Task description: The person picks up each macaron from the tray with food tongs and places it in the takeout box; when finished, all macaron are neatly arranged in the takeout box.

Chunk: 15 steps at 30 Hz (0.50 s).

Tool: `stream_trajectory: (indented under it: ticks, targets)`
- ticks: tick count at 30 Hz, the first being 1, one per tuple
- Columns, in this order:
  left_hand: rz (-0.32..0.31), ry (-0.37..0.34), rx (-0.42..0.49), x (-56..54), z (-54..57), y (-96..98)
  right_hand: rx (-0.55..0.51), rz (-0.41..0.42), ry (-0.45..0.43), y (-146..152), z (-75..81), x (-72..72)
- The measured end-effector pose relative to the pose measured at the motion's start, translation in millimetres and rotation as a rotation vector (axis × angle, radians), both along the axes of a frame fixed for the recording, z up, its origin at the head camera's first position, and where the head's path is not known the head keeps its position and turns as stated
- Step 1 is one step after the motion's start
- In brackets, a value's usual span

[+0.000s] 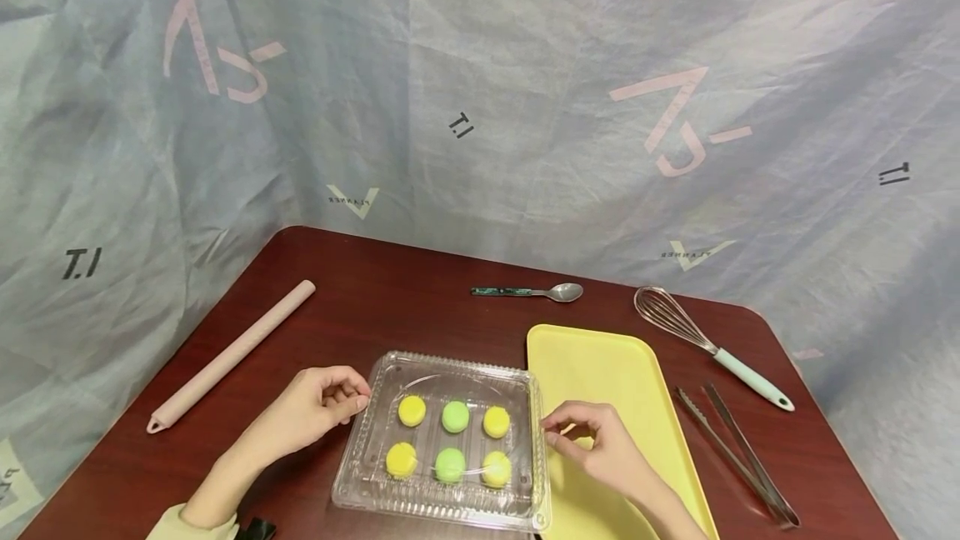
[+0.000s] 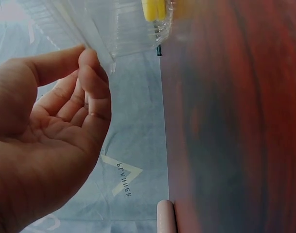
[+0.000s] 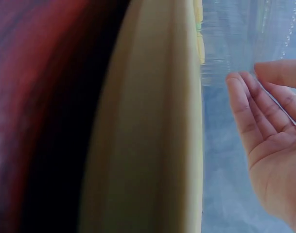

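Observation:
A clear plastic food container (image 1: 442,501) stands before me, with yellow macarons (image 1: 412,411) and green macarons (image 1: 455,417) in two rows visible through its clear lid (image 1: 468,369). My left hand (image 1: 318,407) pinches the lid's left edge between thumb and forefinger; in the left wrist view the thumb and fingertip (image 2: 88,56) meet on it. At the opposite side my right hand (image 1: 596,444) pinches the right edge, thumb and fingers close together there. The right wrist view shows that hand (image 3: 274,126) above the yellow tray's level.
A yellow tray (image 1: 600,365) lies under my right forearm, beside the container. Further right are metal tongs (image 1: 738,448) and a whisk (image 1: 712,348). Behind the container lies a spoon (image 1: 525,292); a pink rolling pin (image 1: 232,357) lies at the left. Printed grey cloth (image 1: 487,173) hangs behind the table.

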<state>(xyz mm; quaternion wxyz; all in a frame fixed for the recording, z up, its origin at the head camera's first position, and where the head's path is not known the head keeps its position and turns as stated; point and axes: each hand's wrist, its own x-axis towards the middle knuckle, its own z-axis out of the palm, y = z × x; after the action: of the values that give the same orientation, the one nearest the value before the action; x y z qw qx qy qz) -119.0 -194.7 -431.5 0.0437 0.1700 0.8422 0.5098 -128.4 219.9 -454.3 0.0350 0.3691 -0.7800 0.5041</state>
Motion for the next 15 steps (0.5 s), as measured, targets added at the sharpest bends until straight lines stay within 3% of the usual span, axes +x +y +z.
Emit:
stream_trajectory:
  ticks: [10, 15]
  targets:
    - [-0.015, 0.007, 0.003, 1.6, -1.9, -0.9, 0.02, 0.008, -0.056, -0.7, 3.8, 1.7]
    - [-0.074, 0.029, 0.0, 4.3, 0.5, -5.6, 0.05, 0.026, -0.067, 0.9, 4.9, 3.1]
